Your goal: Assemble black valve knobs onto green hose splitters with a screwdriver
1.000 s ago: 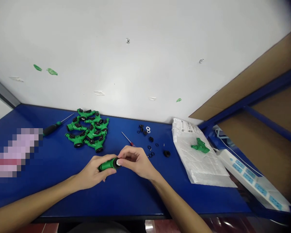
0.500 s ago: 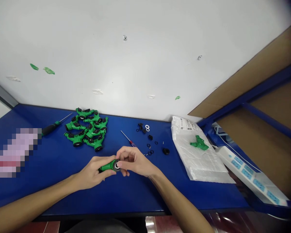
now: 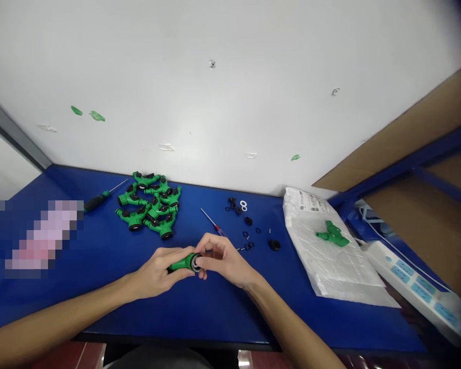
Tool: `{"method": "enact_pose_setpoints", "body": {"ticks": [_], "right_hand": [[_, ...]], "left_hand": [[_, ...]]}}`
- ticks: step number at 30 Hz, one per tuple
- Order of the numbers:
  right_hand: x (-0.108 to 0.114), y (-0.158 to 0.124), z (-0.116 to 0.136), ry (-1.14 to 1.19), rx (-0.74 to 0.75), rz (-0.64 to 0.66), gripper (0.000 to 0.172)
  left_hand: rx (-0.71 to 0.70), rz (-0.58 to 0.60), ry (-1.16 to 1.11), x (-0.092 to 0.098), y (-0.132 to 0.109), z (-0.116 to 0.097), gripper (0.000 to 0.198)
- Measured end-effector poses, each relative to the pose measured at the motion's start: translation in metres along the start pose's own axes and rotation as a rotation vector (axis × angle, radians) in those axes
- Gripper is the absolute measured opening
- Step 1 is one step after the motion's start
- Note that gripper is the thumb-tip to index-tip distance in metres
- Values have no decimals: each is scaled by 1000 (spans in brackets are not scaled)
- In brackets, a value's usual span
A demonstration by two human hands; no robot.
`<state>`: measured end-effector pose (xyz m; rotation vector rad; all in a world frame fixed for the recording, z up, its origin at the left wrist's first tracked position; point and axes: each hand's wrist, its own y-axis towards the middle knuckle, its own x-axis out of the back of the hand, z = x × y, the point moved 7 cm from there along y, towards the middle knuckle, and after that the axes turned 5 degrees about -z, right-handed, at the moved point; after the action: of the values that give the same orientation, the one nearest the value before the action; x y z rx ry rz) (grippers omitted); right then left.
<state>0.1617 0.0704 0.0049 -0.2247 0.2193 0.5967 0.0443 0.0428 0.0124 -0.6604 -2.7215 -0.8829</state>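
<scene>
While the left hand (image 3: 155, 270) curls around the body of a green plastic hose fitting (image 3: 183, 263), the right hand (image 3: 226, 260) closes in on the fitting's wider end, its fingertips (image 3: 202, 261) pinching at a dark ring with a pale centre (image 3: 195, 263). The fitting lies roughly level in the hands' grip, held over the front half of the blue tabletop (image 3: 100, 312), with its narrow end pointing left. Whether the ring is seated or loose is too small to tell.

Beyond the hands, a heap of green Y-shaped hose splitters (image 3: 149, 207) with black ends lies interlocked. Just left of the heap rests a black-handled screwdriver (image 3: 98, 202), its thin shaft pointing toward the splitters. A slim screwdriver with a red collar (image 3: 214, 223) lies behind the right hand, near a scatter of small black O-rings (image 3: 246, 233), two white washers (image 3: 243, 205) and a round black rubber part (image 3: 274, 245). Farther right, a single green splitter (image 3: 333, 234) sits on a white plastic bag (image 3: 322, 256), and a white power strip with blue switches (image 3: 411, 283) lies beyond the tabletop's right end.
</scene>
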Motion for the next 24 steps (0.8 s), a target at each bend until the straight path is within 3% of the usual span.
{"method": "enact_pose_setpoints", "body": {"ticks": [6, 11, 24], "right_hand": [[1, 3, -8, -17, 12, -59, 25], [4, 2, -8, -48, 59, -59, 19], [6, 4, -13, -91, 53, -116, 14]], "left_hand": [[63, -37, 107, 0, -6, 11, 41], [90, 1, 106, -2, -4, 11, 34], [53, -21, 304, -2, -6, 12, 37]]}}
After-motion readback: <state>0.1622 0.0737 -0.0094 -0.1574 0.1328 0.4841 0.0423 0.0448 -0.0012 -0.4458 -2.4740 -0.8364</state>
